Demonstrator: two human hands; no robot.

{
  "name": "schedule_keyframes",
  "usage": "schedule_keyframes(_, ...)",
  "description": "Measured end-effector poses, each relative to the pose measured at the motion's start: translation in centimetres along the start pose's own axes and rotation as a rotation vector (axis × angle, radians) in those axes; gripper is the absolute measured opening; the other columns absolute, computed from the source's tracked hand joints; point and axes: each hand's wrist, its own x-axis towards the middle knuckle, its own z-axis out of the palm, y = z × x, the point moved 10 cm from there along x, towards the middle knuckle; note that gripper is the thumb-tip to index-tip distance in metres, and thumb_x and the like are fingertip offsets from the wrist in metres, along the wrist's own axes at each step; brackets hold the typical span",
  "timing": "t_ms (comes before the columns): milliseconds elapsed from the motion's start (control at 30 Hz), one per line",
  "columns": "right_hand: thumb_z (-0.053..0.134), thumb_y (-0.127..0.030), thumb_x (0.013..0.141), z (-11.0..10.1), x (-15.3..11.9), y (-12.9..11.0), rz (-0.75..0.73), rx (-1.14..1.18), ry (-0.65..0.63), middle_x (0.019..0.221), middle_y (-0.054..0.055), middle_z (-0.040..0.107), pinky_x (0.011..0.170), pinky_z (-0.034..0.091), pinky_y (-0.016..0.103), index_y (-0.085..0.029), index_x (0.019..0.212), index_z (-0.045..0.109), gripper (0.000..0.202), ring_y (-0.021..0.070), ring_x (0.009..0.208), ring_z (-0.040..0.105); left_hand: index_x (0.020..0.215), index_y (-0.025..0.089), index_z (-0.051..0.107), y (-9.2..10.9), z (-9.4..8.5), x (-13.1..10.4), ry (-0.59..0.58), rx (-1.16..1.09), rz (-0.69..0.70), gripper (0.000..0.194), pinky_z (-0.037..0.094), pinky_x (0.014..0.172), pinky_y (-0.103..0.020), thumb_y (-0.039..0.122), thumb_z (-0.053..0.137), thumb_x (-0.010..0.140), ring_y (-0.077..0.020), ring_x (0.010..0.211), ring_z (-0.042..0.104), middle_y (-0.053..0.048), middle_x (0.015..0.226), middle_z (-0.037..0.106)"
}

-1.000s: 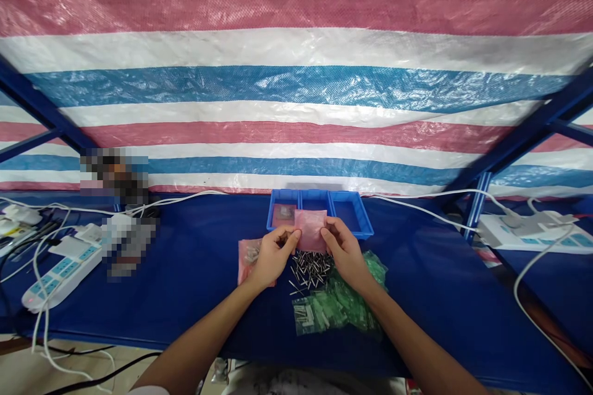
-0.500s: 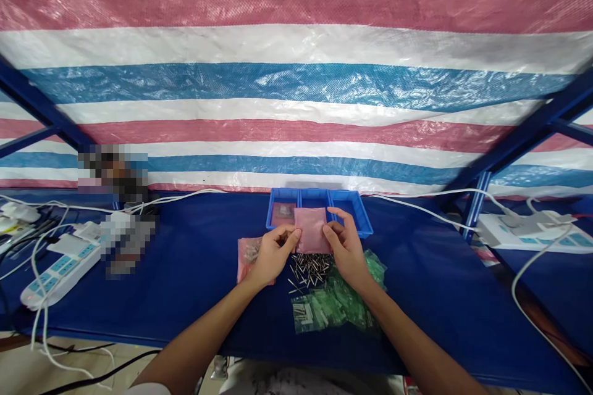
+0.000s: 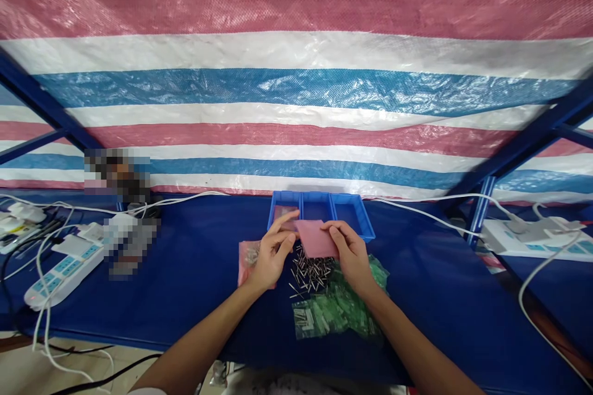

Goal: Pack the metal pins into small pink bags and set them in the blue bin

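Note:
My right hand (image 3: 354, 254) pinches a flat pink plastic bag (image 3: 315, 239) by its right side, thumb in front. My left hand (image 3: 271, 254) is at the bag's left edge, index finger stretched out and thumb apart from it; whether a fingertip touches the bag is hard to see. Below the bag lies a heap of small metal pins or screws (image 3: 311, 273). Several green-tinted clear bags (image 3: 343, 308) are piled by my right forearm. Another pink bag with contents (image 3: 245, 259) lies partly behind my left hand.
Behind my hands stands a blue tray with three compartments (image 3: 356, 213); a pink packet lies in its left one. White power strips (image 3: 60, 278) and cables are on the left, another strip (image 3: 532, 241) on the right. Blue frame posts flank a striped tarp (image 3: 296, 86).
My left hand has loosened from the pink bag, its fingers now spread. The bag has tilted in my right hand. The view has shifted slightly.

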Motion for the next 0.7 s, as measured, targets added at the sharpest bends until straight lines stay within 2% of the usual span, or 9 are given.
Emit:
schedule_keyframes(100, 0.051, -0.056, 0.105, 0.4, -0.2, 0.6, 0.092, 0.084, -0.041, 0.086, 0.004, 0.07, 0.051, 0.039, 0.03, -0.023, 0.101, 0.072, 0.039, 0.0162, 0.056, 0.049, 0.088, 0.017, 0.078, -0.9, 0.5, 0.0, -0.03, -0.056, -0.063, 0.043, 0.052, 0.078, -0.033, 0.05, 0.056, 0.106, -0.0241, 0.095, 0.067, -0.014, 0.13, 0.071)
schedule_keyframes(167, 0.052, -0.059, 0.105, 0.7, -0.2, 0.8, 0.117, 0.141, -0.057, 0.08, 0.003, 0.068, 0.044, 0.032, 0.029, -0.023, 0.097, 0.069, 0.041, 0.0134, 0.048, 0.039, 0.104, 0.017, 0.08, -1.5, 0.6, -0.1, -0.019, -0.08, -0.103, 0.041, 0.049, 0.07, -0.03, 0.052, 0.058, 0.104, -0.0192, 0.079, 0.063, -0.013, 0.122, 0.073)
schedule_keyframes(300, 0.061, -0.057, 0.101, 0.9, -0.1, 1.0, 0.108, 0.181, -0.062, 0.075, 0.001, 0.064, 0.045, 0.029, 0.027, -0.023, 0.088, 0.064, 0.036, 0.0118, 0.048, 0.038, 0.109, 0.017, 0.08, -2.2, 0.3, -0.3, 0.014, -0.082, -0.127, 0.041, 0.046, 0.066, -0.028, 0.052, 0.061, 0.103, -0.0163, 0.071, 0.059, -0.01, 0.102, 0.075)
schedule_keyframes(467, 0.064, -0.057, 0.098, 1.0, -0.2, 1.7, 0.132, 0.17, -0.073, 0.065, -0.003, 0.055, 0.045, 0.027, 0.027, -0.023, 0.096, 0.067, 0.035, 0.0121, 0.049, 0.037, 0.111, 0.018, 0.08, -2.6, 0.0, -0.4, 0.034, -0.079, -0.137, 0.036, 0.043, 0.065, -0.027, 0.049, 0.062, 0.103, -0.0157, 0.069, 0.057, -0.005, 0.085, 0.07)
schedule_keyframes(700, 0.066, -0.055, 0.097, 0.8, -0.3, 2.3, 0.13, 0.128, -0.058, 0.061, -0.004, 0.046, 0.048, 0.027, 0.027, -0.021, 0.097, 0.072, 0.034, 0.0131, 0.053, 0.037, 0.113, 0.019, 0.077, -2.7, 0.1, -0.4, 0.038, -0.12, -0.154, 0.032, 0.044, 0.066, -0.026, 0.047, 0.064, 0.102, -0.0137, 0.068, 0.056, -0.005, 0.097, 0.071)
